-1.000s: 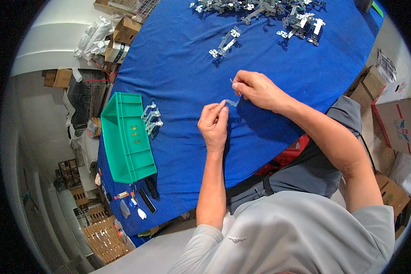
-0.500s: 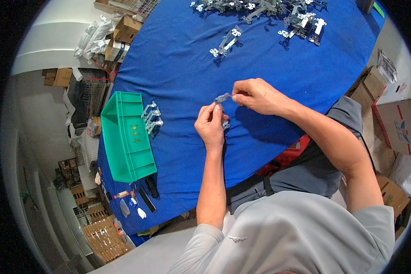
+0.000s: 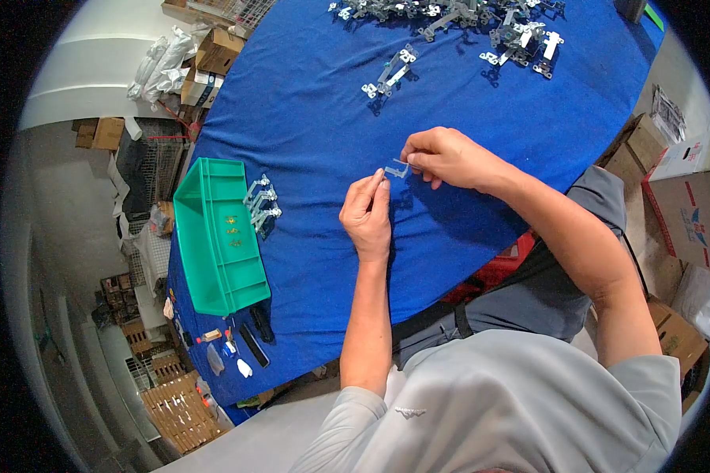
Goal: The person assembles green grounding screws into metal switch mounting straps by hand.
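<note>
Between my two hands is a small silvery metal bracket (image 3: 397,171) with bent arms, held above the blue cloth. The thumb and fingertips of my left hand (image 3: 366,217) pinch its left end. My right hand (image 3: 448,160) is closed on its right end with bent fingers, which partly cover the metal. To the left, several similar metal brackets (image 3: 262,203) lie beside a green plastic tray (image 3: 248,272). A few small brass-coloured pieces (image 3: 233,231) rest inside that tray.
A blue cloth (image 3: 315,110) covers the table. At its far side lies a heap of metal brackets (image 3: 450,12), with one bracket assembly (image 3: 390,72) apart from it. A black strip (image 3: 254,345) and small tools lie at the near left. Cardboard boxes (image 3: 686,197) stand on the right.
The bracket has turned, and its bent arms now show between my hands. My left fingers have straightened upward, and my right fingers have shifted slightly. The tray and heap are unchanged.
</note>
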{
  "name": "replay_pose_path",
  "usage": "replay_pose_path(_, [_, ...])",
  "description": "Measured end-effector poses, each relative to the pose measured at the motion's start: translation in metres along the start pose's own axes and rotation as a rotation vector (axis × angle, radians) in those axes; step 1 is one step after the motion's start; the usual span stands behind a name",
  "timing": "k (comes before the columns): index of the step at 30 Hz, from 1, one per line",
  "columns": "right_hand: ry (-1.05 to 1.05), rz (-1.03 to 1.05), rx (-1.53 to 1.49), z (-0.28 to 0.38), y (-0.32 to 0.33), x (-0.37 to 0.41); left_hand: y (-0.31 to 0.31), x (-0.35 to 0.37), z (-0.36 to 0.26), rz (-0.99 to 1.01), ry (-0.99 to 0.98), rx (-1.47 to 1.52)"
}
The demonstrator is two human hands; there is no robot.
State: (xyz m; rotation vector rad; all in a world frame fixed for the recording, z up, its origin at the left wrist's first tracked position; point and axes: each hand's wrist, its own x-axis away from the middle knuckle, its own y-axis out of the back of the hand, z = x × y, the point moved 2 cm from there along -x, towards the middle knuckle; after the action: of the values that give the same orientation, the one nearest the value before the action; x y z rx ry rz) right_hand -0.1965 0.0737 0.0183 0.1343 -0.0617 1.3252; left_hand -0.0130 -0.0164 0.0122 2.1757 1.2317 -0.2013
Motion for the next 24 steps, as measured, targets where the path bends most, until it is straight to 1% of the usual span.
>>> replay_pose_path(2, [-0.033, 0.016, -0.085, 0.0, -0.001, 0.0, 0.0, -0.001, -0.005, 0.016, -0.049, -0.049])
replay_pose_path(4, [-0.048, 0.028, -0.121, 0.002, -0.001, 0.001, 0.0, -0.001, -0.003, 0.034, -0.029, -0.042])
replay_pose_path(7, [-0.114, 0.073, 0.032, 0.011, 0.004, 0.006, 0.0, 0.0, 0.0, 0.07, -0.025, -0.012])
replay_pose_path(10, [0.136, -0.164, -0.007, 0.004, -0.001, 0.001, -0.001, -0.001, -0.002, 0.101, -0.062, -0.024])
replay_pose_path(11, [0.114, -0.168, -0.027, 0.0, 0.0, -0.001, -0.001, -0.001, -0.003, 0.11, -0.079, -0.038])
replay_pose_path(13, [0.07, -0.174, -0.07, 0.004, 0.003, -0.001, 0.0, 0.003, 0.009, 0.038, 0.164, 0.157])
replay_pose_path(14, [0.08, -0.137, -0.047, 0.003, 0.002, -0.001, 0.0, 0.005, 0.014, 0.001, 0.286, 0.255])
replay_pose_path(17, [0.115, -0.042, 0.03, 0.002, -0.003, 0.002, -0.001, 0.001, 0.013, -0.055, 0.361, 0.33])
replay_pose_path(19, [0.142, 0.0, 0.098, 0.007, -0.007, 0.006, -0.001, 0.001, 0.014, -0.061, 0.345, 0.324])
replay_pose_path(22, [0.151, -0.031, 0.158, 0.006, -0.009, 0.005, -0.002, 0.002, 0.015, -0.049, 0.322, 0.322])
replay_pose_path(24, [0.147, -0.041, 0.121, 0.005, -0.009, 0.005, -0.001, 0.003, 0.016, -0.041, 0.311, 0.317])
